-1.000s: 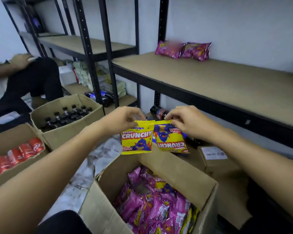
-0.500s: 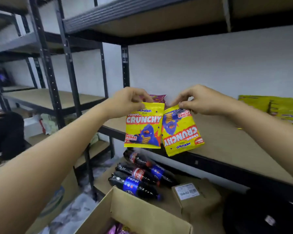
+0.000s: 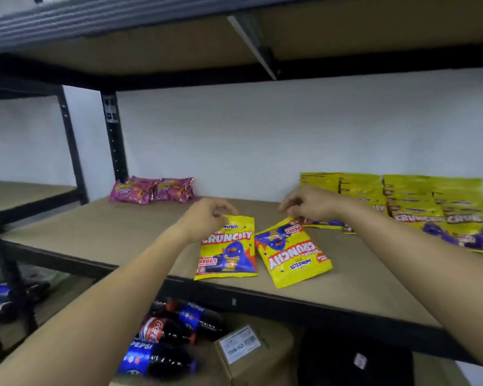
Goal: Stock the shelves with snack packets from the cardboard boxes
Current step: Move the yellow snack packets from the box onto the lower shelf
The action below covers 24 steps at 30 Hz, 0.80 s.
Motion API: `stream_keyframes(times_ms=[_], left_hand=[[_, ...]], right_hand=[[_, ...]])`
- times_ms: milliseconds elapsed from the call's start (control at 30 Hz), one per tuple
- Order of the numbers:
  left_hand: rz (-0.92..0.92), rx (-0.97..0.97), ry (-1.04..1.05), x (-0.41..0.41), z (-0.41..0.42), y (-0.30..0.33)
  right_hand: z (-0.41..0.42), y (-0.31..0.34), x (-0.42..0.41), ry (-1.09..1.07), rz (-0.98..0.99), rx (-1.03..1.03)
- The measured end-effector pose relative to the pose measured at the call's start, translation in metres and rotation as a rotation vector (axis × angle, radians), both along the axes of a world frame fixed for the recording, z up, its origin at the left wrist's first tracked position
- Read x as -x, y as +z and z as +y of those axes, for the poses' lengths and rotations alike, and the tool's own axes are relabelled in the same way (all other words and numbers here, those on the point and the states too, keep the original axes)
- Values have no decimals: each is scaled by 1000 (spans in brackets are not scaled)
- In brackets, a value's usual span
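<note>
A black metal rack with a tan fibreboard shelf (image 3: 101,235) fills the view, another board of the same kind overhead. Along the shelf's right end, against the white wall, lies a spread of overlapping yellow Crunchy snack packets (image 3: 418,201) (their print is blurred towards the edge). At the back left of the same shelf two pink foil snack packets (image 3: 151,190) lie side by side, touching.

On the lower level, dark cola bottles with blue and red labels (image 3: 165,338) lie on their sides, just beside a brown cardboard carton with a white barcode label (image 3: 260,355); a black bag (image 3: 354,360) sits to the right of it.

Near the shelf's front edge, two more yellow packets lie on the board. The upright yellow Crunchy packet (image 3: 227,247) has its top corner pinched by the curled fingers of the left hand (image 3: 207,220). Just beside it, the upside-down yellow Crunchy packet (image 3: 292,253) lies tilted, lettering inverted, its far edge at the fingertips of the right hand (image 3: 308,203), whose fingers are curled around that edge. The two packets nearly touch at their inner sides.
</note>
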<state>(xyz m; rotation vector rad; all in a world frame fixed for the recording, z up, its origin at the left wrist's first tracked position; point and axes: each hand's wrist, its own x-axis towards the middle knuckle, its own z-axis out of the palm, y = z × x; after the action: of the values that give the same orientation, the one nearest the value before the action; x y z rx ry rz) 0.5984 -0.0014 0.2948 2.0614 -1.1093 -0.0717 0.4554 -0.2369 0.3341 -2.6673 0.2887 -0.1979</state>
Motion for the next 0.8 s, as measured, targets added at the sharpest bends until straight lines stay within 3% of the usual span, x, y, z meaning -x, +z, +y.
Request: stream_keyframes(times_ms=[167, 333, 500, 800], left_hand=[[-2, -26, 52, -10, -21, -33], [38, 93, 102, -9, -28, -51], [92, 156, 104, -9, -26, -55], [127, 203, 112, -9, -24, -57]], right_hand=[[-11, -19, 19, -196, -45, 106], [-4, -25, 47, -254, 308, 24], [8, -35, 39, -274, 311, 91], [2, -26, 32, -229, 233, -82]])
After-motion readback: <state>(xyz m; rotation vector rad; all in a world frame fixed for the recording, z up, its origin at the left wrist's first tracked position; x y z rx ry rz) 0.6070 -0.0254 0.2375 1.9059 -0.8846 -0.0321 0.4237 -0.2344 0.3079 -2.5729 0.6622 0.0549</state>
